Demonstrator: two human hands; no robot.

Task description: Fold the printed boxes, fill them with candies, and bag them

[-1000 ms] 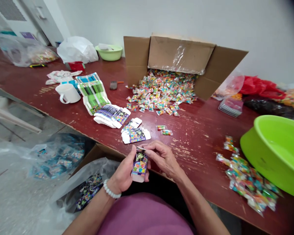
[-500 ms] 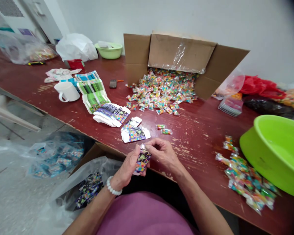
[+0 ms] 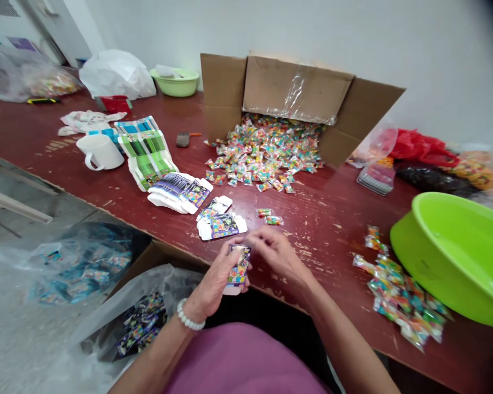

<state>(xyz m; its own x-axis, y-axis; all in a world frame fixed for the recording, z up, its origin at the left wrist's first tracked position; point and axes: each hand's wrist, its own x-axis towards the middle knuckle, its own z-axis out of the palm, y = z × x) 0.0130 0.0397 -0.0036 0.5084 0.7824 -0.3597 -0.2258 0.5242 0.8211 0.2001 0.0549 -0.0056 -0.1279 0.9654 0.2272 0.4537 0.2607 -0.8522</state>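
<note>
My left hand (image 3: 217, 276), with a white bead bracelet at the wrist, is closed around a small purple printed candy box (image 3: 239, 268). The box stands roughly upright, and a pale flap sticks out at its lower end. Just right of the box's top is my right hand (image 3: 273, 250), its fingers curled and smeared by motion, so whether they hold anything is unclear. Beyond the hands lie flat purple cartons (image 3: 225, 225) and a fanned stack of more cartons (image 3: 181, 191). Two wrapped candies (image 3: 273, 220) rest near the right hand.
A tipped cardboard box (image 3: 298, 90) spills wrapped candies (image 3: 267, 153) across the red table. At right stand a green basin (image 3: 447, 262) and a candy pile (image 3: 402, 301). A white mug (image 3: 102, 153) sits left. Below the edge, a plastic-lined box holds purple packs (image 3: 143, 323).
My right fingers have come off the top of the candy box and moved slightly away from it. The left hand keeps its hold, with the box turned more upright. The view has shifted slightly.
</note>
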